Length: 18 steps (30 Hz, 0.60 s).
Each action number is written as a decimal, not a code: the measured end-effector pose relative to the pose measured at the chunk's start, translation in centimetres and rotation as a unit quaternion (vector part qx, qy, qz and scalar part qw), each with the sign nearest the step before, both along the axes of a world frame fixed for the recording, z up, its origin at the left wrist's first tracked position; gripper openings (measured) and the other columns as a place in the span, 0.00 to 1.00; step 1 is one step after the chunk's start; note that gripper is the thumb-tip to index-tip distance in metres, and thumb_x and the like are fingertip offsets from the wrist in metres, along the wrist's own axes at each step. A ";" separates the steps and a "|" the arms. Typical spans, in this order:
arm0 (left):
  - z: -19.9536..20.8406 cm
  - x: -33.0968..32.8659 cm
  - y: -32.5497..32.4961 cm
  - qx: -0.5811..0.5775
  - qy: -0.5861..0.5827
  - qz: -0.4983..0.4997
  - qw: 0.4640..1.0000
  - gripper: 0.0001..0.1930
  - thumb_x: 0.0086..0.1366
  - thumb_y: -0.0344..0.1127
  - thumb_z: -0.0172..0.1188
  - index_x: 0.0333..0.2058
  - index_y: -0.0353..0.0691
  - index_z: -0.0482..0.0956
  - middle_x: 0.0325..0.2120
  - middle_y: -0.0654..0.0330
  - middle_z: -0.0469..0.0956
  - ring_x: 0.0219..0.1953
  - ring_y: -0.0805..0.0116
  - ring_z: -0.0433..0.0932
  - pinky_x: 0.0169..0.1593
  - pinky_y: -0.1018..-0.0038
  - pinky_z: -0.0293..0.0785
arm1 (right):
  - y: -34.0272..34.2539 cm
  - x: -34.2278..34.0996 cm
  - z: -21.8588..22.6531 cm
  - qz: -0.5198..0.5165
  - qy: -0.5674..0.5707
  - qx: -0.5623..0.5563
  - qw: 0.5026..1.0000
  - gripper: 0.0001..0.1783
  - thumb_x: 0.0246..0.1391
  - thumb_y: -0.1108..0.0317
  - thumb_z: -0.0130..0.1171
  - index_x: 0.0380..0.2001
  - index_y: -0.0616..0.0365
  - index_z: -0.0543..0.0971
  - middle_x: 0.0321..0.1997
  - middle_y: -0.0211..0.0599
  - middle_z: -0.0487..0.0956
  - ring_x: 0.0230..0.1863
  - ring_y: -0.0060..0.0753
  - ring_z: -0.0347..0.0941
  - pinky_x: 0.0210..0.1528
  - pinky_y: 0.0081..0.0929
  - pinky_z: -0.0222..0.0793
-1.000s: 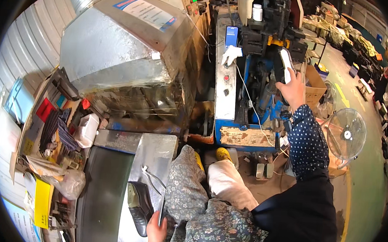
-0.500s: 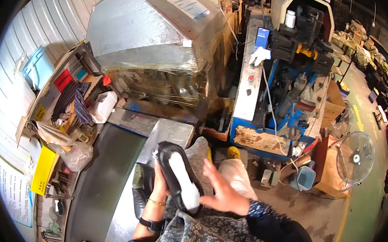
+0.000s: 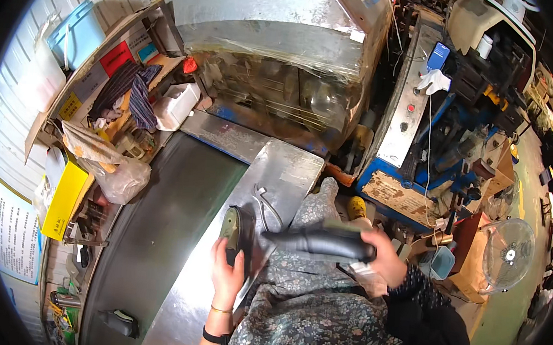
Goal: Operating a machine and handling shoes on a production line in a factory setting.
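While I am holding a black shoe over my flowered clothes, it is blurring, its tip pointing toward nine o'clock and its thicker end sitting clamped in my right hand. My left hand, well apart, is gripping the near end of a second shoe at nine o'clock; whether that one is resting or lifted, I cannot tell. Because I am supporting the black shoe by one end only, I judge it could be tipping out of my grip. Pliers are lying near its tip at ten o'clock, so a careless sweep could be scuffing it. The metal plate under them is looking slick; a shoe set down hard could be sliding. Farther out, a dark belt is running past nine o'clock, a metal hood is looming toward eleven, a white glove is draping a machine at one, and a fan is standing at three.
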<state>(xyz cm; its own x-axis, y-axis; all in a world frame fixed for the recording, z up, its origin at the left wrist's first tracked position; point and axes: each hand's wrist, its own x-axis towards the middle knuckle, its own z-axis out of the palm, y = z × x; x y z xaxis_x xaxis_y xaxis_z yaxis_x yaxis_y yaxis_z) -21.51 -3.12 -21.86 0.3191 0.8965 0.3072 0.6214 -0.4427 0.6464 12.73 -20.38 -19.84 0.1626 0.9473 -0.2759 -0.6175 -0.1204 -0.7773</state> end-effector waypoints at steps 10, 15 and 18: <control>-3.4 0.5 4.7 -0.015 0.108 0.065 0.992 0.36 0.56 0.46 0.70 0.60 0.34 0.69 0.46 0.42 0.73 0.50 0.41 0.73 0.56 0.55 0.70 | 28.2 2.6 -7.4 -0.240 -0.555 0.072 0.793 0.30 0.53 0.68 0.63 0.59 0.64 0.70 0.51 0.47 0.79 0.47 0.39 0.77 0.51 0.33 0.73; -5.0 -3.0 7.3 -0.224 -0.118 0.121 0.960 0.30 0.62 0.41 0.69 0.56 0.28 0.72 0.48 0.47 0.79 0.47 0.62 0.80 0.49 0.70 0.77 | 18.5 -9.4 -4.2 0.118 -0.364 0.089 0.920 0.22 0.60 0.60 0.62 0.54 0.61 0.77 0.47 0.40 0.83 0.48 0.30 0.78 0.52 0.32 0.73; -0.5 4.4 4.9 -0.419 -0.417 0.122 0.798 0.29 0.67 0.40 0.63 0.60 0.29 0.67 0.48 0.51 0.79 0.46 0.64 0.79 0.49 0.69 0.78 | 11.1 -12.2 -3.2 0.132 -0.284 0.084 0.946 0.47 0.57 0.58 0.68 0.71 0.61 0.54 0.68 0.46 0.66 0.63 0.33 0.67 0.62 0.29 0.65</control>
<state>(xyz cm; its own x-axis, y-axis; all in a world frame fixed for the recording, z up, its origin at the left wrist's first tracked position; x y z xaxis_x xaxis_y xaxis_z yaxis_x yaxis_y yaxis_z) -17.14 1.79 -22.32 0.1017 0.9031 -0.4172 -0.1768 0.4291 0.8858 0.57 -9.32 -23.09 -0.0092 0.9984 -0.0561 -0.0595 -0.0566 -0.9966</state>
